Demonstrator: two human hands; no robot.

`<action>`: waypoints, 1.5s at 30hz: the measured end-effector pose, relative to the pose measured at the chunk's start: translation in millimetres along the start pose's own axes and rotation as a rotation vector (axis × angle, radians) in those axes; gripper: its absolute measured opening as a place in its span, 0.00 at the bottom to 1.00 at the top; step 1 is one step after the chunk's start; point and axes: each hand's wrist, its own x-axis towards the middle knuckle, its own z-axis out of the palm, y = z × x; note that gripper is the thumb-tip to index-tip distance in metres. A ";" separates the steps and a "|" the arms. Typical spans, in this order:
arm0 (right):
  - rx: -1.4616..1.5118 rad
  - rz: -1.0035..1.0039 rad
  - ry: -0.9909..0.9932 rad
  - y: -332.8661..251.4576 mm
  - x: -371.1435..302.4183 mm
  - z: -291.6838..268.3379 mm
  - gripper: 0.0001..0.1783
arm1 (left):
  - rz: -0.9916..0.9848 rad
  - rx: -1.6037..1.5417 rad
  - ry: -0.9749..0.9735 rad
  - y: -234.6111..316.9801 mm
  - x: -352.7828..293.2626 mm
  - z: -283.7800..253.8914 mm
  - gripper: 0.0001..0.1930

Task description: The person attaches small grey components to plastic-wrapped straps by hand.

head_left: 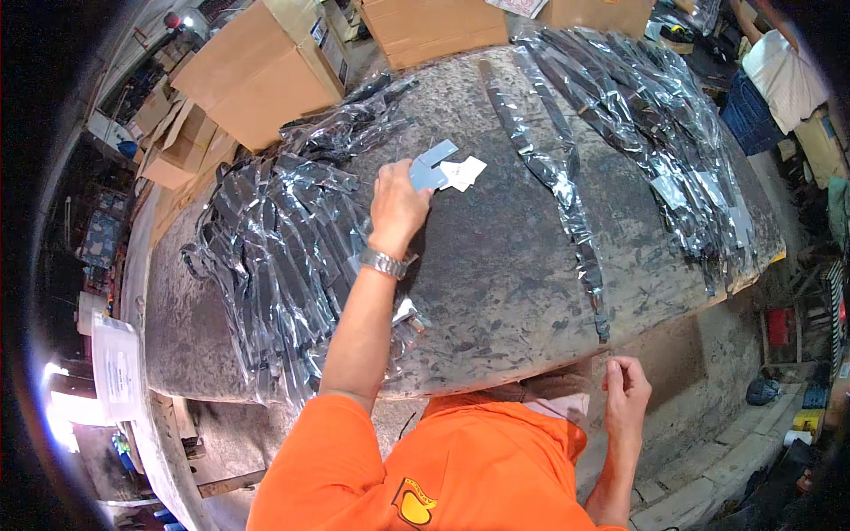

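Note:
My left hand point(400, 202), a metal watch at its wrist, is closed with its fingertips on grey tags point(428, 173) over the middle of the table. White tags point(467, 172) show right beside the grey ones; whether they are held too or lie on the table, I cannot tell. A long black strip in clear plastic point(558, 181) lies lengthwise to the right, its near end close to the table's front edge. Just past that edge, my right hand point(625, 389) hangs with curled fingers, and no object shows in it.
Many plastic-wrapped black strips point(283, 265) are heaped on the left of the dark, scuffed table point(478, 301). Another pile of wrapped strips point(646, 115) spreads along the right side. Cardboard boxes point(257, 75) line the far edge. A white plastic bin point(117, 367) stands beyond the left edge.

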 end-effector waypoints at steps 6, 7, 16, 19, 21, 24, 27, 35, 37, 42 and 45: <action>-0.071 -0.095 -0.037 -18.4 -4.2 12.6 0.07 | -0.051 0.014 -0.205 -29.4 13.6 8.1 0.22; -0.079 -0.098 -0.052 -25.2 -4.4 13.5 0.07 | 0.010 -0.003 -0.172 -32.4 14.7 7.1 0.20; -0.093 -0.128 -0.062 -30.6 -4.6 8.7 0.06 | -0.130 -0.571 -0.216 -36.0 32.1 -15.6 0.11; -0.049 -0.123 -0.070 -34.7 -7.4 9.1 0.06 | -0.165 -0.793 -0.139 -14.7 29.8 -31.7 0.12; -0.047 -0.135 -0.086 -37.6 -9.3 12.1 0.06 | -0.147 -0.799 -0.087 -10.5 29.8 -37.1 0.12; -0.025 -0.143 -0.144 -43.9 -11.9 19.5 0.06 | -0.134 -0.847 -0.040 -0.5 24.6 -48.6 0.11; 0.034 -0.109 -0.232 -57.0 -11.8 30.0 0.07 | -0.271 -1.111 -0.170 40.6 9.6 -67.1 0.10; 0.526 -0.027 -0.373 -71.7 10.2 55.5 0.19 | -0.324 -1.496 -0.548 133.5 -121.2 -47.0 0.07; 0.553 0.004 -0.323 -59.9 11.3 44.2 0.18 | -0.249 -1.453 -0.630 137.8 -147.2 -36.3 0.08; 0.571 0.033 -0.239 -29.3 1.4 18.4 0.13 | -0.144 -1.349 -0.901 144.4 -174.2 -30.9 0.08; 0.537 0.061 -0.131 -25.9 -4.5 4.5 0.16 | -0.151 -1.467 -1.116 150.7 -190.6 -25.0 0.09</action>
